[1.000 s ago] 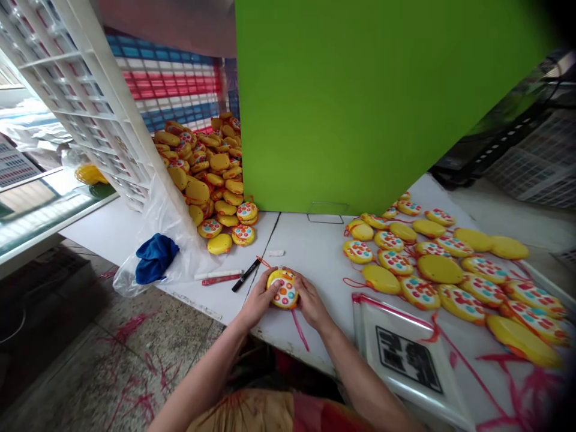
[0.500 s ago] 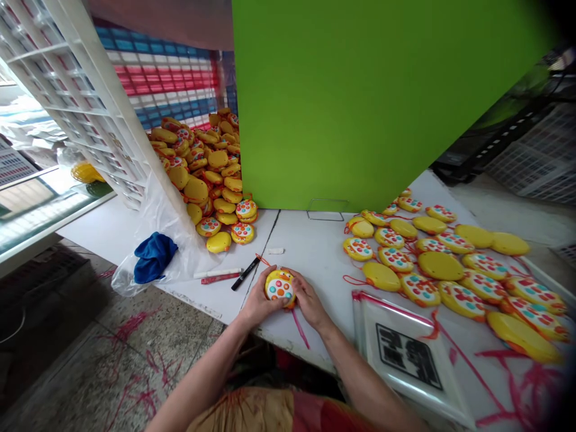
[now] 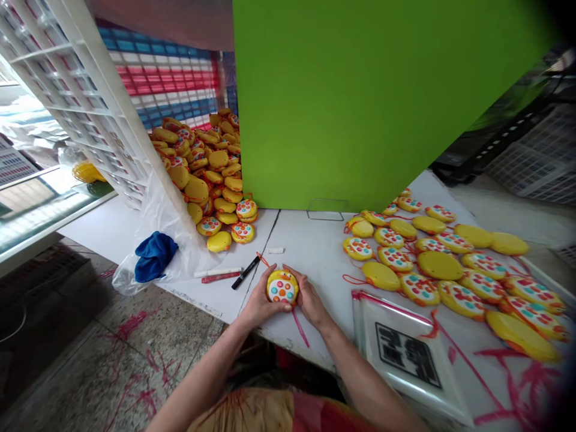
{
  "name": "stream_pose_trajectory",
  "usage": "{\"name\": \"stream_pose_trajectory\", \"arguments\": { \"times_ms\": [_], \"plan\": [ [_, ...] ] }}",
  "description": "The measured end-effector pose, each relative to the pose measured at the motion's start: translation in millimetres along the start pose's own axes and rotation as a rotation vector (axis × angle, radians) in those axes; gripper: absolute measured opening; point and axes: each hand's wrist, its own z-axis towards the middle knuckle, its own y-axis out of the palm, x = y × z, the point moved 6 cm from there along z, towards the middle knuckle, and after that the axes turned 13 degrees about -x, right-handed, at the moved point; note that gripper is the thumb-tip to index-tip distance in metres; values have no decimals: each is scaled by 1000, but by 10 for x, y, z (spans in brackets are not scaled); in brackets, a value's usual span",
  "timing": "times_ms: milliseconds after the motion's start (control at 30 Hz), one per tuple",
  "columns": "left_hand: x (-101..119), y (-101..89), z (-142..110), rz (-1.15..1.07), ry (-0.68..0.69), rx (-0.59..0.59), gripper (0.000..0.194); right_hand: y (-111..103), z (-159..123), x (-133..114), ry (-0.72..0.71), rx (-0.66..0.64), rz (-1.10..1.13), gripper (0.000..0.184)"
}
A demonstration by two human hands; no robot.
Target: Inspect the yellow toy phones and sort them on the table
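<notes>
Both my hands hold one round yellow toy (image 3: 282, 287) with coloured buttons, face up, just above the white table's (image 3: 315, 252) near edge. My left hand (image 3: 260, 300) wraps its left side, fingers curled under it. My right hand (image 3: 309, 300) grips its right side, thumb on the rim. A red cord trails from the toy's top towards a black marker (image 3: 246, 273).
A heap of the same yellow toys (image 3: 207, 174) spills from a clear bag at the back left. Several more lie spread at the right (image 3: 450, 264). A green board (image 3: 360, 102) stands behind. A white pen, a red pen, a blue cloth (image 3: 155, 255) and a clear sleeve (image 3: 405, 354) lie nearby.
The toy has tilted up a little towards me and shifted slightly within my hands; both hands stay closed on it.
</notes>
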Motion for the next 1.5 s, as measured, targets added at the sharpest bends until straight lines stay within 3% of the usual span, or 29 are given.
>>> {"name": "stream_pose_trajectory", "arguments": {
  "times_ms": [233, 400, 567, 633, 733, 900, 1100, 1267, 1500],
  "plan": [
    [-87, 3, -7, -31, -43, 85, 80, 32, -4, -37, 20, -45, -72, 59],
    [-105, -14, 15, -62, 5, 4, 83, 14, -7, -61, 12, -37, -98, 61],
    [-100, -102, 28, -100, 26, 50, 50, 73, -37, -50, 21, -105, -154, 67],
    [-106, -114, 28, -135, 35, 56, 49, 99, -42, -54, 12, -112, -164, 73],
    [-81, -74, 21, -148, 54, -11, 54, 100, -42, -81, -2, -82, -170, 65],
    [-70, -10, 3, -69, -17, -34, 92, 83, -47, -150, 29, -84, -190, 54],
    [-99, -15, 8, -52, -23, -2, 82, 68, -45, -138, 60, -89, -167, 54],
    [-52, -48, 5, -80, -3, 44, 50, 75, -43, -151, 54, -94, -182, 55],
    [-17, -40, 0, -117, 10, 43, 53, 99, -41, -148, 63, -135, -158, 61]
  ]
}}
